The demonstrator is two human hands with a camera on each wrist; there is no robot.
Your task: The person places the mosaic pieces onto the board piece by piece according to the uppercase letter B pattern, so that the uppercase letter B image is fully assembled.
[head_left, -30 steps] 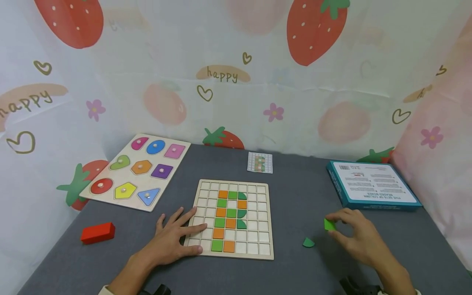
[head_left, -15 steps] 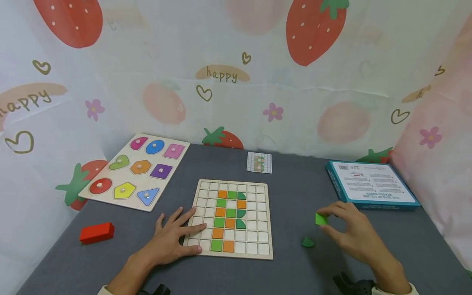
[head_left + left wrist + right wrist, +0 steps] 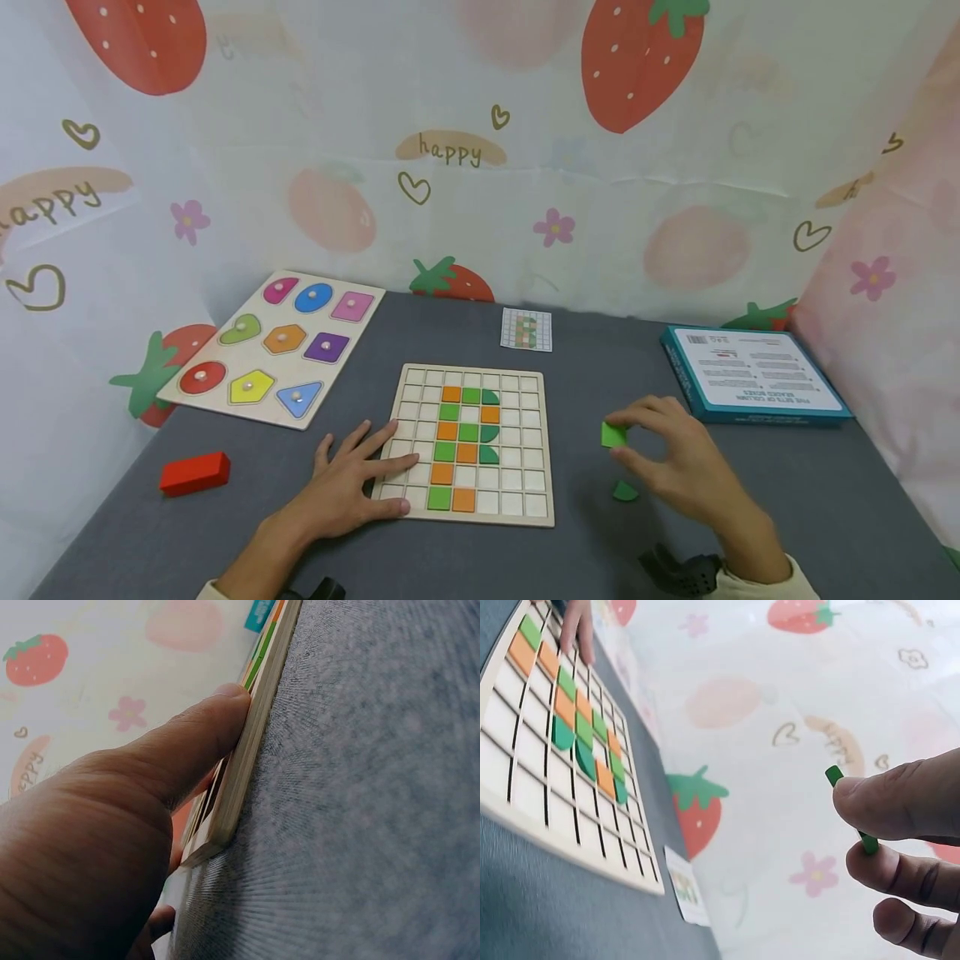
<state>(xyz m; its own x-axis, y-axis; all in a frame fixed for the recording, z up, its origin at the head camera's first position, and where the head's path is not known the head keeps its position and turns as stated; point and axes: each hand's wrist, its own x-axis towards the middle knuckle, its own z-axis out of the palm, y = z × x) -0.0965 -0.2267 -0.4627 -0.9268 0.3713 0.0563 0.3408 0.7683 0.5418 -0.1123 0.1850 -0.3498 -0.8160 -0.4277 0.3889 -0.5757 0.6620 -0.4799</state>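
Observation:
My left hand (image 3: 333, 492) rests with spread, straight fingers on the left edge of a wooden grid board (image 3: 525, 508). In the left wrist view its thumb (image 3: 199, 739) lies along the board's rim. Orange, green and dark green tiles fill several squares of the board. To the right of the board, my right hand (image 3: 675, 467) pinches a light green square tile (image 3: 612, 435) between thumb and fingertips, above the table. The right wrist view shows that tile (image 3: 832, 777) edge-on. A dark green quarter-round tile (image 3: 625, 491) lies on the table below the right hand.
A small printed pattern card (image 3: 527, 330) lies behind the board. At the back left is a knobbed shape puzzle (image 3: 247, 350), with a red block (image 3: 195, 474) in front of it. A teal box (image 3: 757, 375) stands at the back right, by the fabric backdrop.
My right hand has moved left, toward the board, with the green square tile still pinched. The left hand stays on the board's edge.

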